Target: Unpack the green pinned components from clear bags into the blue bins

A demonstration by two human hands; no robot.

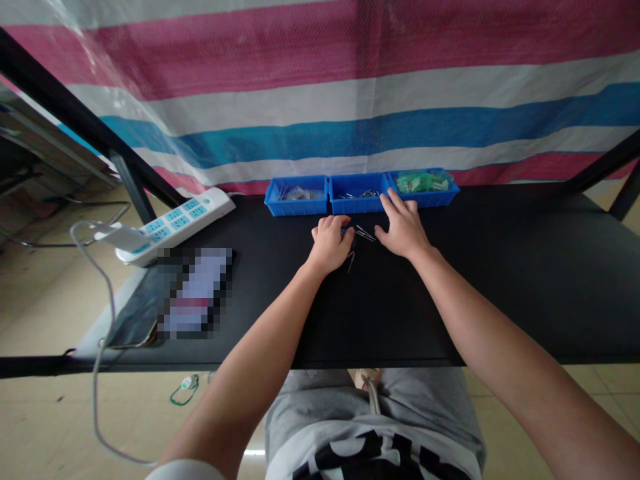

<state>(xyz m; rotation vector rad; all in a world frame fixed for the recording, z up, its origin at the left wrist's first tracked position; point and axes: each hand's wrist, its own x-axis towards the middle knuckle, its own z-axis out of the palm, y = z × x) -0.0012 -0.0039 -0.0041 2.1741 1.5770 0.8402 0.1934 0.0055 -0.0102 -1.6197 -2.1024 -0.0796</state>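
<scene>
My left hand (330,245) rests curled on the black tabletop (505,293), with its fingertips at a small dark object (349,233) that is partly hidden. Loose thin metal pins (365,234) lie just between my hands, and a few more (351,262) stick out beside my left palm. My right hand (404,228) lies flat with its fingers spread and holds nothing. Its fingertips reach the front of the middle (358,194) and right (423,187) of several joined blue plastic bins. The left bin (297,196) holds a clear bag.
A white power strip (175,225) with a plugged-in cable (95,320) lies at the table's left, next to a pixelated flat item (195,293). Behind the table hangs a striped tarp (320,100). Black table frame bars (75,113) rise at the left.
</scene>
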